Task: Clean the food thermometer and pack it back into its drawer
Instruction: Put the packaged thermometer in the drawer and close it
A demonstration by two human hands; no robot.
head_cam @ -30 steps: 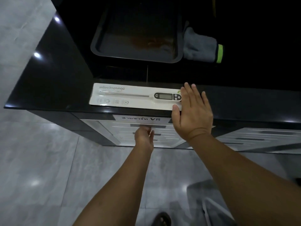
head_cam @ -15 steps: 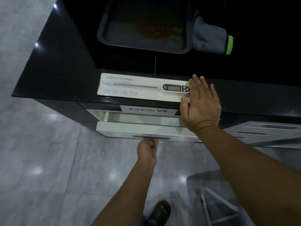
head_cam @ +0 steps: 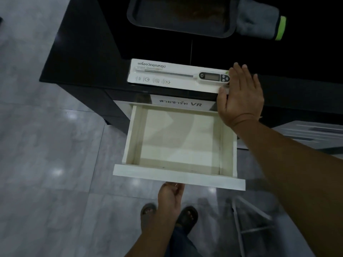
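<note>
The food thermometer (head_cam: pixel 213 76) lies in its white printed package (head_cam: pixel 157 78) on the black counter's front edge, probe pointing left. My right hand (head_cam: pixel 241 95) rests flat on the package's right end, fingers together, thumb at the front edge. Below the counter a white drawer (head_cam: pixel 178 178) stands pulled far out with nothing inside. My left hand (head_cam: pixel 170 195) is curled under the drawer's front panel, gripping it from below.
A dark baking tray (head_cam: pixel 181 17) and a grey glove with a green cuff (head_cam: pixel 259 23) lie further back on the counter. A closed white drawer front (head_cam: pixel 311 130) is at the right. Grey tiled floor, my sandalled feet (head_cam: pixel 187 216) and a white metal frame (head_cam: pixel 250 219) are below.
My left hand has pulled the drawer from shut to far open, showing a bare interior. My right hand has stayed on the package's right end.
</note>
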